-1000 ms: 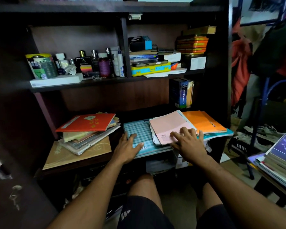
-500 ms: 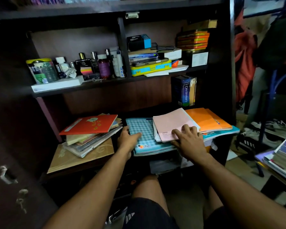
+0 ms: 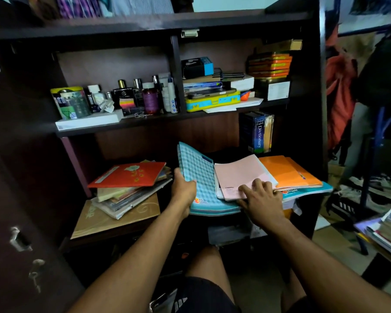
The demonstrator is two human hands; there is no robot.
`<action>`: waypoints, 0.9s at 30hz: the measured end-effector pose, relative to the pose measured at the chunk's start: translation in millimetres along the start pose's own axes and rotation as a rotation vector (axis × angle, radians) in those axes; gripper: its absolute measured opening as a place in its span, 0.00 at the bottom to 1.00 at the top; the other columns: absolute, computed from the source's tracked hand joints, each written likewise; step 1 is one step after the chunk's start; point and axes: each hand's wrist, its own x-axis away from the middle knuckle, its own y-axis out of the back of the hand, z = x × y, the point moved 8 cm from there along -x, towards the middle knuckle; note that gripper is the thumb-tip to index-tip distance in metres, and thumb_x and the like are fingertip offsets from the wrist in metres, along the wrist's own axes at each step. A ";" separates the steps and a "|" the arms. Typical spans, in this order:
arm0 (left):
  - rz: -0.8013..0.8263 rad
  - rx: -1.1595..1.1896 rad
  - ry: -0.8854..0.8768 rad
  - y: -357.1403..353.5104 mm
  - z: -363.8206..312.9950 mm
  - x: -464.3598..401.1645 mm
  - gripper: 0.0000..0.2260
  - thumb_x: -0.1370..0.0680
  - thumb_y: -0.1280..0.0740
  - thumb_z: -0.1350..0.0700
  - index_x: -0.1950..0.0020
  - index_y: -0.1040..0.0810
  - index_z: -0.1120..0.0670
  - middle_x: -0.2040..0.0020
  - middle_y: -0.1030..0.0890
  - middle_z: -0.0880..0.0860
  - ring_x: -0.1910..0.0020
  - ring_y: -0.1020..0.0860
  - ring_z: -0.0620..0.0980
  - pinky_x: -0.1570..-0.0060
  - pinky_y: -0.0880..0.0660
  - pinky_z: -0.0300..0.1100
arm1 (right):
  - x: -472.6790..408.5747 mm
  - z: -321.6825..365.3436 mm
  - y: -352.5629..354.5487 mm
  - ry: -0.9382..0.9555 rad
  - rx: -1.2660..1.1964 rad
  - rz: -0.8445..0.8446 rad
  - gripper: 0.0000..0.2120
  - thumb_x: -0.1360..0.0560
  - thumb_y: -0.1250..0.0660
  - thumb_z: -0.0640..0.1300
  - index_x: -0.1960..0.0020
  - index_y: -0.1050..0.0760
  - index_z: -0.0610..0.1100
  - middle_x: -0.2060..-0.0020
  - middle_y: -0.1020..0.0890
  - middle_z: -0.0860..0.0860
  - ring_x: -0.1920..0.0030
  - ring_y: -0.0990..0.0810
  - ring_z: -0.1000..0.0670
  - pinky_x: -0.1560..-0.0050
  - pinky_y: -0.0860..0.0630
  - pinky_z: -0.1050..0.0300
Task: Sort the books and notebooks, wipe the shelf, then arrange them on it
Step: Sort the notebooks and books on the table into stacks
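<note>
Head view, the only one. The left hand [image 3: 182, 190] grips the left edge of a blue checked notebook [image 3: 198, 177], fingers curled round it, and that edge is tilted up off the pile while the rest of the notebook lies under its neighbours. The right hand [image 3: 261, 197] lies with straight fingers pressing on a pink notebook [image 3: 242, 175], which overlaps the blue one's right side. At three o'clock from the pink one sit two orange notebooks [image 3: 284, 171], on top of a teal-edged book [image 3: 312, 189] that juts past the shelf [image 3: 113, 233] front. At nine o'clock from the left hand stands a second pile topped by a red book [image 3: 129, 175], resting on a tan folder [image 3: 122, 216]. At twelve o'clock, at the back, a dictionary [image 3: 259, 132] stands upright. The shelf above carries bottles [image 3: 149, 96] and a yellow case [image 3: 212, 102].

Sorting looks barely begun; wiping and arranging are not yet done.

The risk, as I judge it: pulling the blue notebook free could drag the pink and orange ones along, since they rest on it, and the overhanging stack could slide off the front edge. The raised cover may also bend or crease.
</note>
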 end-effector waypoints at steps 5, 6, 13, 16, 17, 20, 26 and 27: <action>-0.115 0.008 -0.202 49.4 -45.3 -4.0 0.19 0.19 0.37 0.64 0.31 0.32 0.49 0.40 0.20 0.50 0.47 0.20 0.51 0.49 0.21 0.46 | 1.5 8.8 1.4 0.033 0.099 0.116 0.28 0.21 0.38 0.62 0.24 0.40 0.58 0.27 0.37 0.46 0.26 0.40 0.41 0.28 0.41 0.29; -0.113 0.072 -0.207 56.9 -54.2 -3.4 0.19 0.19 0.37 0.65 0.31 0.32 0.49 0.40 0.20 0.51 0.47 0.20 0.52 0.48 0.21 0.48 | -0.3 11.2 5.6 0.028 0.093 0.151 0.29 0.22 0.37 0.63 0.24 0.39 0.57 0.27 0.36 0.46 0.25 0.40 0.41 0.27 0.43 0.29; 0.145 0.522 -0.074 16.3 -95.1 29.8 0.15 0.20 0.34 0.67 0.35 0.28 0.58 0.44 0.16 0.59 0.56 0.16 0.52 0.63 0.18 0.45 | -9.5 -19.6 94.7 -0.234 -1.311 -0.089 0.23 0.16 0.50 0.62 0.37 0.24 0.49 0.41 0.18 0.46 0.46 0.19 0.48 0.48 0.24 0.50; 0.352 0.550 -0.043 -34.3 -102.1 63.8 0.23 0.19 0.35 0.66 0.25 0.33 0.50 0.38 0.17 0.57 0.52 0.14 0.55 0.61 0.17 0.50 | 22.2 -31.5 118.1 -0.202 -1.852 0.119 0.24 0.16 0.45 0.60 0.36 0.21 0.45 0.42 0.15 0.46 0.43 0.16 0.46 0.41 0.23 0.48; 0.414 0.546 -0.022 -48.4 -100.6 72.1 0.29 0.18 0.35 0.65 0.21 0.37 0.45 0.37 0.18 0.54 0.52 0.14 0.55 0.61 0.17 0.50 | 33.8 -40.3 121.8 -0.200 -1.898 0.148 0.22 0.17 0.43 0.59 0.35 0.21 0.45 0.42 0.15 0.46 0.42 0.16 0.45 0.39 0.23 0.46; 0.607 0.511 0.016 -93.9 -97.9 97.6 0.36 0.17 0.36 0.63 0.19 0.48 0.35 0.34 0.19 0.50 0.47 0.15 0.56 0.59 0.17 0.50 | 64.8 -92.7 122.4 -0.249 -1.766 0.093 0.17 0.20 0.34 0.50 0.34 0.24 0.45 0.42 0.15 0.44 0.44 0.15 0.42 0.43 0.21 0.44; 0.795 0.344 -0.029 -170.2 -105.2 139.7 0.40 0.18 0.33 0.61 0.19 0.52 0.32 0.29 0.23 0.46 0.39 0.18 0.53 0.46 0.19 0.52 | 106.4 -176.9 120.2 -0.321 -1.661 -0.111 0.15 0.21 0.32 0.41 0.35 0.27 0.45 0.45 0.14 0.46 0.49 0.13 0.45 0.59 0.16 0.55; 0.815 0.326 -0.040 -178.6 -107.5 144.1 0.41 0.18 0.32 0.61 0.19 0.52 0.32 0.29 0.23 0.45 0.38 0.18 0.53 0.43 0.19 0.52 | 109.4 -187.5 120.8 -0.326 -1.644 -0.153 0.15 0.21 0.32 0.39 0.35 0.28 0.44 0.44 0.15 0.45 0.50 0.13 0.46 0.59 0.16 0.56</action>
